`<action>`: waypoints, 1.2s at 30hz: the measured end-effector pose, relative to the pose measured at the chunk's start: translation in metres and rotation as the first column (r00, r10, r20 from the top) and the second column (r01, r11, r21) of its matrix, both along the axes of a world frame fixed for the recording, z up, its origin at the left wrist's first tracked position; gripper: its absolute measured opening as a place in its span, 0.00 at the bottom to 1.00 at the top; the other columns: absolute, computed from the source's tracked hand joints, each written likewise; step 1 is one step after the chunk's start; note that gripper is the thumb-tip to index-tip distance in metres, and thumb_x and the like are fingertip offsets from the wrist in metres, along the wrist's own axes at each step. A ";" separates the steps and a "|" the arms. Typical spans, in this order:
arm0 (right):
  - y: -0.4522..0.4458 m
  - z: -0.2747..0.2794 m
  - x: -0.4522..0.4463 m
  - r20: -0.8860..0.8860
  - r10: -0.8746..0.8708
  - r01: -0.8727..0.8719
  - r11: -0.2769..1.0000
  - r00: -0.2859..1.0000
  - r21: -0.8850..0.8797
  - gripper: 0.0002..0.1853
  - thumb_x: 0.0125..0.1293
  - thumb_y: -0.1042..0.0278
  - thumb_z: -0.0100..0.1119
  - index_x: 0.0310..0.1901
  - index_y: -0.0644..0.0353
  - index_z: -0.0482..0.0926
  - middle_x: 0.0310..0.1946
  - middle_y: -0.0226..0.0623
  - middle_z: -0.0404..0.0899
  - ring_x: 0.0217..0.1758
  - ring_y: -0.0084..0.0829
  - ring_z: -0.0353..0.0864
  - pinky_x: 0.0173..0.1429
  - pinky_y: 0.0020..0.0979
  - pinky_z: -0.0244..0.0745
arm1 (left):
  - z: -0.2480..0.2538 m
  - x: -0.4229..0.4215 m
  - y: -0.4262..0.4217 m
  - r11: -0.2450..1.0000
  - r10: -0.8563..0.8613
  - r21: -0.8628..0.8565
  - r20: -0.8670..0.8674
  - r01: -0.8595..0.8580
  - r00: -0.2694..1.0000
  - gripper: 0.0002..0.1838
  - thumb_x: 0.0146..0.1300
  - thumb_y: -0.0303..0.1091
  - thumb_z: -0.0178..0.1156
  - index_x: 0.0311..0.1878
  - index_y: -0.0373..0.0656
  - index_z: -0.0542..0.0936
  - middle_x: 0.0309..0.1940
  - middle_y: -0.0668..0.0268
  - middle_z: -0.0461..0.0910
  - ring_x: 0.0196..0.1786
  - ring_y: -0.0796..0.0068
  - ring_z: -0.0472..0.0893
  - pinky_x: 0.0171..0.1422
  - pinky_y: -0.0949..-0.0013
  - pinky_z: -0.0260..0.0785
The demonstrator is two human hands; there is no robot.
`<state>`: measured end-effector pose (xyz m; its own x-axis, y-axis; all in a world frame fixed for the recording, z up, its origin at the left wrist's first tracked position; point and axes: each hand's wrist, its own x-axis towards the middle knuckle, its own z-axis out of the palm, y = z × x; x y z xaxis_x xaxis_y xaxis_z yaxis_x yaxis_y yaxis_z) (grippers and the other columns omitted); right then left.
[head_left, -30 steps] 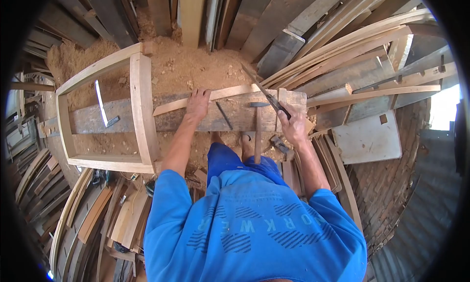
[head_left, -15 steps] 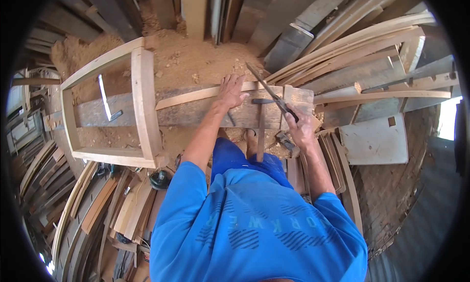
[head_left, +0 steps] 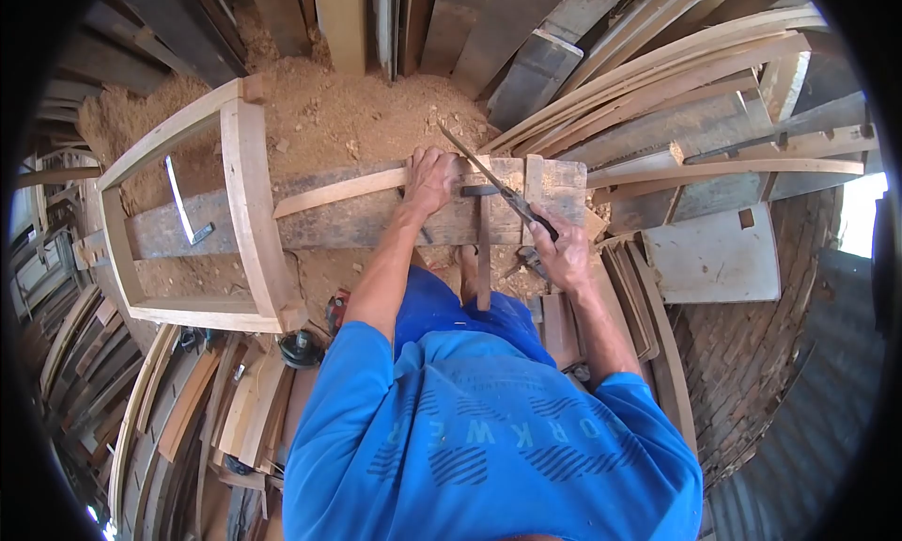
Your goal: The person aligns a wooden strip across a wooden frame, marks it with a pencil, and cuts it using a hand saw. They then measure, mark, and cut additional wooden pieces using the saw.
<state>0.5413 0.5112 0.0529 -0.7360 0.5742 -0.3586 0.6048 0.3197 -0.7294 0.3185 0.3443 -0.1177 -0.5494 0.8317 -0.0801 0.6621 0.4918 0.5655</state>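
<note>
A pale, slightly curved wooden strip (head_left: 343, 190) lies along a worn plank bench (head_left: 376, 223). My left hand (head_left: 432, 181) presses down on it, fingers curled over its far edge. In my right hand (head_left: 561, 251) is the dark handle of a handsaw (head_left: 495, 182). The saw blade slants away to the far left and crosses the strip near its right end, just right of my left hand. Whether the teeth touch the wood I cannot tell. Below the blade rests a hammer (head_left: 484, 250), its head on the bench and its handle pointing toward my body.
A wooden frame (head_left: 252, 188) stands over the bench's left part, with a try square (head_left: 199, 231) inside its outline. Curved boards (head_left: 658, 80) are stacked at the right, beside a white panel (head_left: 719, 256). Sawdust (head_left: 366, 109) covers the floor; a power tool (head_left: 301, 348) sits lower left.
The view has shifted, so the bench and frame appear farther left. My left hand's fingers have curled tighter over the strip. The saw stays in my right hand.
</note>
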 end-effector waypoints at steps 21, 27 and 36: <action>0.019 -0.014 -0.037 -0.045 0.062 -0.066 0.993 0.997 -0.102 0.16 0.72 0.72 0.62 0.58 0.67 0.86 0.42 0.56 0.89 0.40 0.46 0.92 0.48 0.38 0.85 | 0.001 0.002 0.001 0.998 0.008 -0.058 -0.012 -0.009 1.000 0.25 0.54 0.25 0.70 0.57 0.46 0.82 0.53 0.61 0.77 0.61 0.52 0.72 0.70 0.50 0.65; 0.017 -0.011 -0.028 0.053 0.101 -0.097 0.992 0.993 -0.076 0.16 0.73 0.69 0.64 0.58 0.66 0.86 0.41 0.56 0.90 0.42 0.45 0.93 0.48 0.41 0.86 | -0.004 0.004 0.002 0.999 0.040 -0.012 0.000 -0.040 0.999 0.26 0.52 0.24 0.69 0.57 0.46 0.82 0.53 0.58 0.77 0.59 0.49 0.73 0.68 0.49 0.65; 0.017 -0.005 -0.032 0.110 0.122 -0.105 0.983 0.986 -0.149 0.17 0.75 0.69 0.62 0.61 0.66 0.85 0.41 0.54 0.91 0.35 0.38 0.91 0.40 0.40 0.85 | -0.002 0.009 0.002 0.992 0.120 -0.024 -0.007 -0.120 0.993 0.25 0.55 0.24 0.67 0.59 0.50 0.84 0.53 0.65 0.78 0.61 0.56 0.72 0.68 0.51 0.64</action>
